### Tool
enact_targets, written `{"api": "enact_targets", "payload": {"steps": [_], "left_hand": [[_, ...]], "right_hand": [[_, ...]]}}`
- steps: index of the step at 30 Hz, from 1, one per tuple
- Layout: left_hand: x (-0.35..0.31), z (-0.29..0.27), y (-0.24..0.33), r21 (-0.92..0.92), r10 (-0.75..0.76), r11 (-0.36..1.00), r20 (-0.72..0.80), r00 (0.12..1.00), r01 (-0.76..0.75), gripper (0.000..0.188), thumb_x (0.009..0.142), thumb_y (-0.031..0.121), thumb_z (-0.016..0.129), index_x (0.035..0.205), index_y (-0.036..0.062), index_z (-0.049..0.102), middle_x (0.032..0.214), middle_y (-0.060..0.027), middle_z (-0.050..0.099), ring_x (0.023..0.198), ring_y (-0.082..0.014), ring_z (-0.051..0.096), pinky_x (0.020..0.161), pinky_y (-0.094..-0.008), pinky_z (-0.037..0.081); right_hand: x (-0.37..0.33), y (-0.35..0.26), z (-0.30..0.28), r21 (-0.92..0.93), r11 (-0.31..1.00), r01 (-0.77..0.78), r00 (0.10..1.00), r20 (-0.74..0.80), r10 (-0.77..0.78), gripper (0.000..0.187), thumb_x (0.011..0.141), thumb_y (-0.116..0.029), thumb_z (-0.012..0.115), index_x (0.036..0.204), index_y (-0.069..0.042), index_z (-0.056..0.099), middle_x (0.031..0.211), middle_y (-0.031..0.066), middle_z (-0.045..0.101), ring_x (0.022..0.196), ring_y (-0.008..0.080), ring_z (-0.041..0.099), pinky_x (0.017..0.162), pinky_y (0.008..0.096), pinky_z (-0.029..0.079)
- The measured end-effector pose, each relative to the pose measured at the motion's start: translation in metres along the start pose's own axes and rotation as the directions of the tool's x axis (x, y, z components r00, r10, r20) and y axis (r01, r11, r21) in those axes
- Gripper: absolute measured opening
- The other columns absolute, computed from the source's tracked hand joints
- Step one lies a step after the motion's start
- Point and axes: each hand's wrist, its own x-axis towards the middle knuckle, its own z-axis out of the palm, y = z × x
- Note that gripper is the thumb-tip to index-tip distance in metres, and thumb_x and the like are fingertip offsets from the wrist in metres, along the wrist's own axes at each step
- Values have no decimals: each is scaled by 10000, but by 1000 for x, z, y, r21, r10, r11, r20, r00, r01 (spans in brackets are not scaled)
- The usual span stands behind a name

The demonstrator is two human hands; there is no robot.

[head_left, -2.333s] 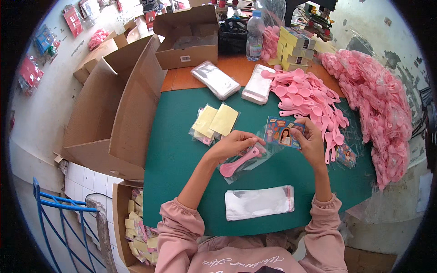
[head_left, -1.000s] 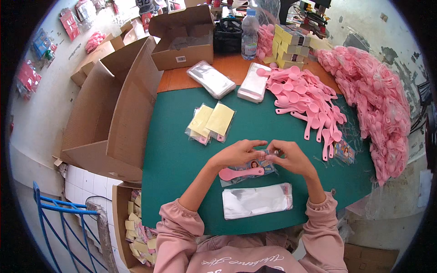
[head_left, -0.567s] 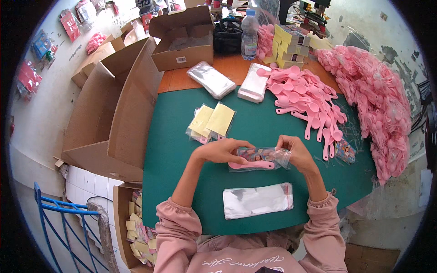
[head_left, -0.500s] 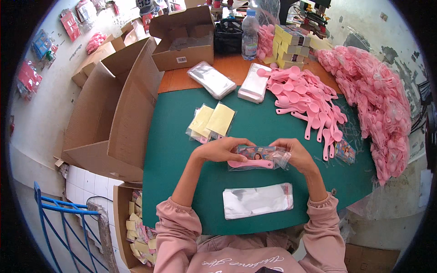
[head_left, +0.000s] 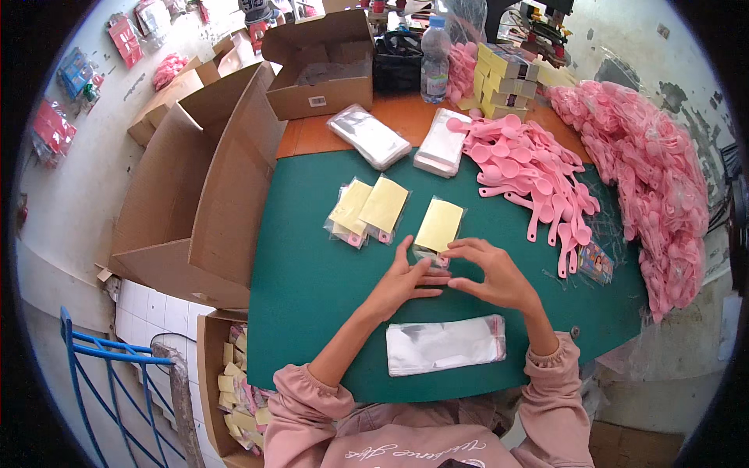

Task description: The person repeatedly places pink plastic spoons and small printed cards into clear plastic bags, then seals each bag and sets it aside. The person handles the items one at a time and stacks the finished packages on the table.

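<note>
A clear plastic packet with a yellow card (head_left: 439, 225) lies on the green mat, its yellow side up and its lower end toward me. At that end my left hand (head_left: 402, 286) has its fingers spread, some reaching beneath or beside the clear flap. My right hand (head_left: 495, 274) curves in from the right, thumb and forefinger apart, with the forefinger at the packet's lower edge. Whether either hand presses the plastic is hard to make out. Left of it lie similar yellow-backed packets (head_left: 385, 204), pink handle ends showing. Nearer me rests a stack of clear plastic bags (head_left: 445, 345).
Pink spoons (head_left: 515, 160) are heaped at the right, beside a long pile of bagged pink spoons (head_left: 663, 187). Behind stand a water bottle (head_left: 434, 62), stacked cards (head_left: 507, 74) and more clear bags (head_left: 368, 136). Open cardboard boxes (head_left: 234, 179) border the left side.
The packet, held up in both hands before with its spoon and picture side showing, now lies yellow side up beside the other packets. My hands have loosened from it and drawn closer together.
</note>
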Motion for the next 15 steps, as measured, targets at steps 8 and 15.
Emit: {"api": "enact_targets", "payload": {"steps": [8, 15], "left_hand": [[-3, -13, 7, 267, -39, 964, 160, 986, -5, 625, 930, 62, 330, 1364, 96, -118, 1086, -243, 514, 904, -271, 611, 787, -342, 514], [-7, -18, 8, 151, -35, 989, 246, 969, -2, 680, 922, 117, 360, 1383, 179, -136, 1098, -161, 495, 924, -192, 575, 837, -354, 489]], "right_hand": [[2, 3, 36, -38, 998, -40, 991, -128, 35, 207, 725, -140, 651, 907, -58, 595, 917, 100, 534, 883, 274, 501, 785, 370, 406], [3, -6, 34, -144, 988, 57, 998, -4, -58, 166, 707, -146, 656, 835, -80, 572, 870, 61, 505, 876, 238, 473, 766, 365, 377]]}}
